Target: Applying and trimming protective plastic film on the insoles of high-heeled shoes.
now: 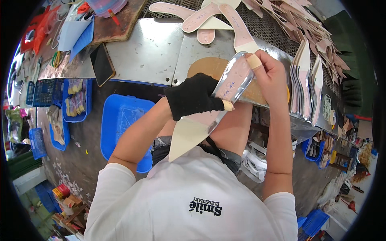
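Here both the gloved left hand (195, 96) and right hand (270, 74) grip an insole (217, 106), hiding its middle.

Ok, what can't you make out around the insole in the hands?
- Head view: middle of the pointed insole, covered by the gloved left hand.
- Its heel end, behind the right hand.
- Brown pad on the metal bench: mostly hidden by both hands.
- Insole pile: cut off by the top edge.
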`<state>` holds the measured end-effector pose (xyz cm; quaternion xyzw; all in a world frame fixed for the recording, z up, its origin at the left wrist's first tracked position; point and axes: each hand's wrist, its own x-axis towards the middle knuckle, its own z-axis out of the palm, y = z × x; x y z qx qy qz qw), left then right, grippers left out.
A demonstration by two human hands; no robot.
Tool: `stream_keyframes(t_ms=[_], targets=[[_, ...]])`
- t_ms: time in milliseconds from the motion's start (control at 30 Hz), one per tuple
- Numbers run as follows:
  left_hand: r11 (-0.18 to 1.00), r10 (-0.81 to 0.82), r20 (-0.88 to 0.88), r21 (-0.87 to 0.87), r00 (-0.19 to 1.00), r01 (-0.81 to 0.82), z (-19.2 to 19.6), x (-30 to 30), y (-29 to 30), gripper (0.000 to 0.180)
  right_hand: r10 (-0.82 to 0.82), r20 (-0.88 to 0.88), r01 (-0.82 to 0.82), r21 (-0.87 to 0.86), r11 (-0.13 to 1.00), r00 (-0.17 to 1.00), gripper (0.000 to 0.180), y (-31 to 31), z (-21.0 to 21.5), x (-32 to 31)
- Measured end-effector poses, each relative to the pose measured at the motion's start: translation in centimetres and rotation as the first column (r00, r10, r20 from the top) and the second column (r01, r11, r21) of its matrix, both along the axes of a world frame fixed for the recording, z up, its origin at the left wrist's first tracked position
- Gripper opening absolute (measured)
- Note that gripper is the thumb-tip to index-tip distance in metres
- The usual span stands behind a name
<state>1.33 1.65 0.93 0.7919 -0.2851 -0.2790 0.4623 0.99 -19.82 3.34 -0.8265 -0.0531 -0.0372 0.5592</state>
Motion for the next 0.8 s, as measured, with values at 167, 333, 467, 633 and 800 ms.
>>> stream_keyframes(t_ms=[167,333,467,633,800], targets=[[0.998,0.057,-0.014,0.012,0.998,-0.057,-0.9,0.5,0.0,0.052,-0.108,0.007,0.108,0.043,0.993,0.994,0.018,1.8,-0.4,-0.8],[0.999,0.021,0.026,-0.04,0.999,-0.02,-0.5,0.0,0.6,0.046,-0.022,0.087,0.025,-0.043,0.999,0.996,0.046,2.1,0.7,-2.0],[0.999,0.045,0.035,0.011,0.998,-0.045,0.6,-0.2,-0.6,0.041,-0.052,0.277,0.119,-0.228,0.966,0.96,0.073,2.3,1.2,-1.3],[0.978,0.123,0.103,-0.178,0.987,-0.103,-0.7,-0.4,-0.7,0.043,-0.037,0.361,0.133,-0.245,0.96,0.932,0.06,4.3,2.0,-1.6],[0.996,0.029,0.041,0.087,0.999,-0.033,-0.3,0.0,-0.6,0.043,0.004,-0.018,-0.008,-0.226,0.974,1.0,0.035,1.3,2.4,1.1]])
